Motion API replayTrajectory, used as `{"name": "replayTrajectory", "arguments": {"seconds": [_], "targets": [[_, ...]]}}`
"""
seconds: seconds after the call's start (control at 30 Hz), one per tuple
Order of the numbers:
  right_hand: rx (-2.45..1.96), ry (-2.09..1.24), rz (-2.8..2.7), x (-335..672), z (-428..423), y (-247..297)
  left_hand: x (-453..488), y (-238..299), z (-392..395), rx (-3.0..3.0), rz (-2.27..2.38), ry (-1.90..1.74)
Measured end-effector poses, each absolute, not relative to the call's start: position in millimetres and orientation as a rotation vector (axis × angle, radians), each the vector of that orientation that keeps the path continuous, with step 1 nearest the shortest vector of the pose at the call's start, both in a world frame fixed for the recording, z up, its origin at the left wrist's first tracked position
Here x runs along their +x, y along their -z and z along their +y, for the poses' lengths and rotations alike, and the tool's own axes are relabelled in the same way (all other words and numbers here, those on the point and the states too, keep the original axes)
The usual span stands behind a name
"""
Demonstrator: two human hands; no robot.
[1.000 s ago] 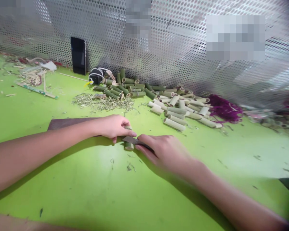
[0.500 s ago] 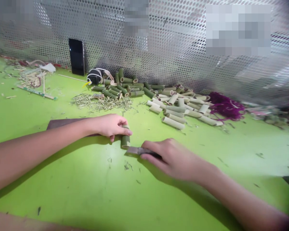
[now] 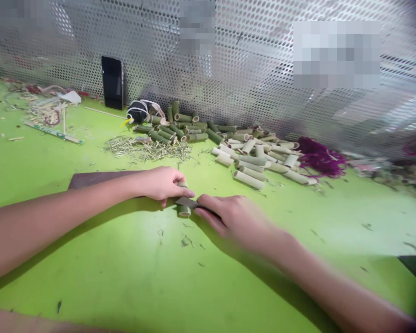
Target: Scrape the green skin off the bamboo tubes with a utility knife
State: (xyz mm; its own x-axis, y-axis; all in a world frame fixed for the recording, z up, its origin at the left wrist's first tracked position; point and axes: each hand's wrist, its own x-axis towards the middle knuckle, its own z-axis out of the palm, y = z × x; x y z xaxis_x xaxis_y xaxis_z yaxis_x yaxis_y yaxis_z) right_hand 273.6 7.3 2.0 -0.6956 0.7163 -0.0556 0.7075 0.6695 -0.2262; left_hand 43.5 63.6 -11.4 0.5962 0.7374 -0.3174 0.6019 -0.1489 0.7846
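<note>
A short green bamboo tube [image 3: 184,212] stands out toward me from under my left hand [image 3: 166,183], whose thumb and fingers grip its far end. My right hand [image 3: 234,215] is closed round the dark handle of a knife [image 3: 187,202]. The flat grey blade lies across the tube's upper side, close to my left thumb, and hides part of it. Beneath my left wrist is a flat dark brown board [image 3: 97,178]. Small green shavings [image 3: 186,241] are scattered on the green table [image 3: 125,277] in front of the tube.
Behind my hands lie a heap of green bamboo tubes [image 3: 166,132], pale scraped tubes [image 3: 249,179], a pile of shavings [image 3: 149,149] and purple string [image 3: 319,159]. A phone [image 3: 113,83] leans on the perforated metal screen [image 3: 249,83]. Thin sticks [image 3: 48,113] lie at the left.
The knife has moved from the tube's near end up and away from me, onto its upper side near my left thumb. My left hand keeps its grip on the tube.
</note>
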Motion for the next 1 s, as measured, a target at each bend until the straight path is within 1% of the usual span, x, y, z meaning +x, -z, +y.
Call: {"name": "replayTrajectory", "arguments": {"seconds": [0.3, 0.4, 0.47, 0.57, 0.73, 0.9, 1.0], "targets": [[-1.225, -0.81, -2.816, 285, 19, -10, 43, 8, 64, 1.831, 1.078, -0.138], [-1.141, -1.015, -2.86, 294, 25, -14, 43, 8, 64, 1.811, 1.086, -0.136], [-1.102, -1.078, -2.859, 298, 26, -14, 43, 9, 65, 1.807, 1.092, -0.135], [-1.15, -0.955, -2.773, 300, 24, -10, 44, 10, 65, 1.83, 1.103, -0.148], [-1.247, -0.548, -2.769, 285, 17, -1, 44, 11, 63, 1.835, 1.103, -0.172], [-1.206, -0.362, -2.832, 274, 11, -1, 45, 14, 62, 1.83, 1.13, -0.209], [-1.212, -0.308, -2.831, 275, 7, -2, 46, 16, 62, 1.82, 1.138, -0.223]]}}
